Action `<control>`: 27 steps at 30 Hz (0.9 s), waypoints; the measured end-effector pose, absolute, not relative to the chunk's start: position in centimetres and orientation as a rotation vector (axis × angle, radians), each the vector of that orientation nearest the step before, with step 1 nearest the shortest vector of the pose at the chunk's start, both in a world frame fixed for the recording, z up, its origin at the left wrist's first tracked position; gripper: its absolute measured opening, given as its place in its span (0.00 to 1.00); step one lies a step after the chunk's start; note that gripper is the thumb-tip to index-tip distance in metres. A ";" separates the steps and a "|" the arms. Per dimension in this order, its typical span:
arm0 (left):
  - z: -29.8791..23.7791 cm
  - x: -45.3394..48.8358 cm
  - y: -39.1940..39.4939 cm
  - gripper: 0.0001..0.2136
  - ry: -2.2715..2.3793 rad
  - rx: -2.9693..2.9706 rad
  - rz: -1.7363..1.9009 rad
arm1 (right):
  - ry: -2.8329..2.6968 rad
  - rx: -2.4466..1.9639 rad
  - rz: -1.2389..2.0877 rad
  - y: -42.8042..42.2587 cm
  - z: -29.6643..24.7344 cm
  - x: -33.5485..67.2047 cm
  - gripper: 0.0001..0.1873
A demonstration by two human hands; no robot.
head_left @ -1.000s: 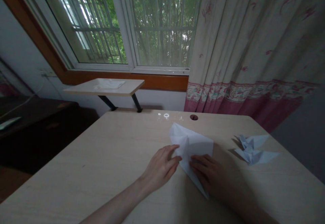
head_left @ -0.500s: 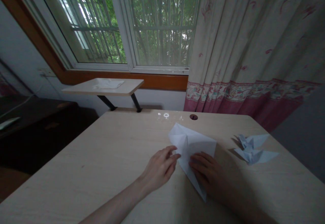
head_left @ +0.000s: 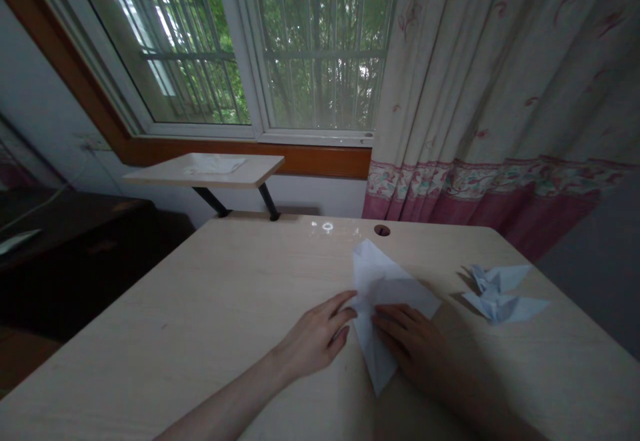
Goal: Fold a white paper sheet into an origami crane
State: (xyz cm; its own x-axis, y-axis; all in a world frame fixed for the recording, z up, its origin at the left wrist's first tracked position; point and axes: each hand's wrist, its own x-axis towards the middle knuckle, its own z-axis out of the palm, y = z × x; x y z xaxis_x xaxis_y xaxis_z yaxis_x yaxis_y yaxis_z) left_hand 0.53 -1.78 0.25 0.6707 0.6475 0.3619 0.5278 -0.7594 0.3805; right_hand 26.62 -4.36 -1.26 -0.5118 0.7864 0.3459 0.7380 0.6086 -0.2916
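Note:
A white sheet of paper, folded into a pointed, kite-like shape with visible creases, lies on the desk in front of me. My left hand is at its left edge, the edge between the tips of the index finger and thumb. The other fingers are curled below. My right hand lies flat on the right part of the paper, fingers stretched out and pressing down. That hand covers part of the lower right side of the sheet.
Two folded paper birds stand on the right of the desk. At the back left is a small raised shelf with a white crumpled item on it. A round cable hole is near the back edge. Behind hang curtains beside a window.
The paper has turned on the desk: its top corner moved right, its right corner moved right and down, and its bottom tip swung left. Both hands stay nearly in place.

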 end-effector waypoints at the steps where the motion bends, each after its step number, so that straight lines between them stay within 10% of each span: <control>1: 0.2 0.5 -1.7 0.18 0.949 2.638 0.717 | -2.390 -1.210 0.147 -4.3 -1.2 26.6 0.19; 27: 0.8 0.1 -1.3 0.17 0.958 2.738 0.706 | -2.408 -1.202 0.251 -3.9 -1.4 26.8 0.19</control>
State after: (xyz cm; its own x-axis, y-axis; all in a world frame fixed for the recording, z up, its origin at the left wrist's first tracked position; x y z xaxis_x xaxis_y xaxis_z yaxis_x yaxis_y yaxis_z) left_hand 0.12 -1.30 0.77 0.6839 0.6219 0.3815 0.5484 -0.7831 0.2933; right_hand 26.78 -3.88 -1.42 -0.5284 0.7945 0.2994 0.7156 0.6065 -0.3466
